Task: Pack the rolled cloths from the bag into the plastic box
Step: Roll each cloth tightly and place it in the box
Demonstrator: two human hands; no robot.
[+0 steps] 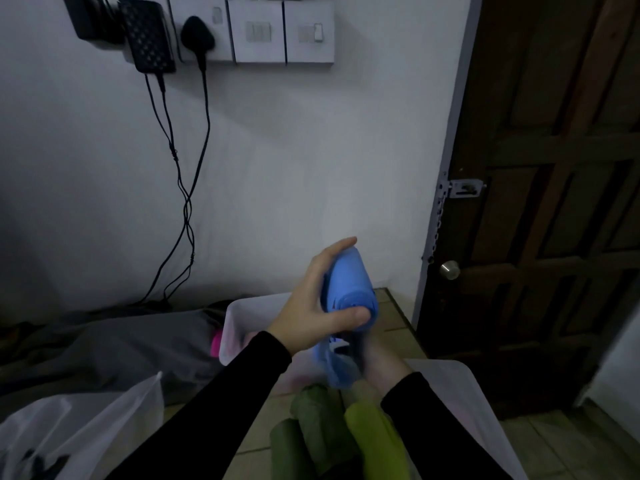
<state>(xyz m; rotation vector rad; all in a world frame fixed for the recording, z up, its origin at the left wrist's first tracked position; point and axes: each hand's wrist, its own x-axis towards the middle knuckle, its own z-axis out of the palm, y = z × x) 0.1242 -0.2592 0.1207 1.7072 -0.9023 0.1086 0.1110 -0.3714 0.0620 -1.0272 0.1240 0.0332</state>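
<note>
Below the hands, three rolled cloths already lie side by side in the plastic box (460, 379): two dark green rolls (311, 420) and a lime green roll (374, 438). Judging from that, the packing is partly done. How many cloths remain in the bag (86, 427), which sits low to the left of the left forearm, cannot be told, since its inside is dim and hidden.

Held up above the box is a blue rolled cloth (349, 285). The left hand (318, 299) grips the roll, thumb across its near end and fingers curled over the far side. The right hand (381, 362) is blurred beneath it; it seems to hold the loose tail of the cloth, though its grip cannot be made out.

The blue cloth looks soft and thin, rolled into a firm cylinder at the top, with one end hanging slack and partly unrolled. It probably needs tidying before it goes in beside the others.
</note>
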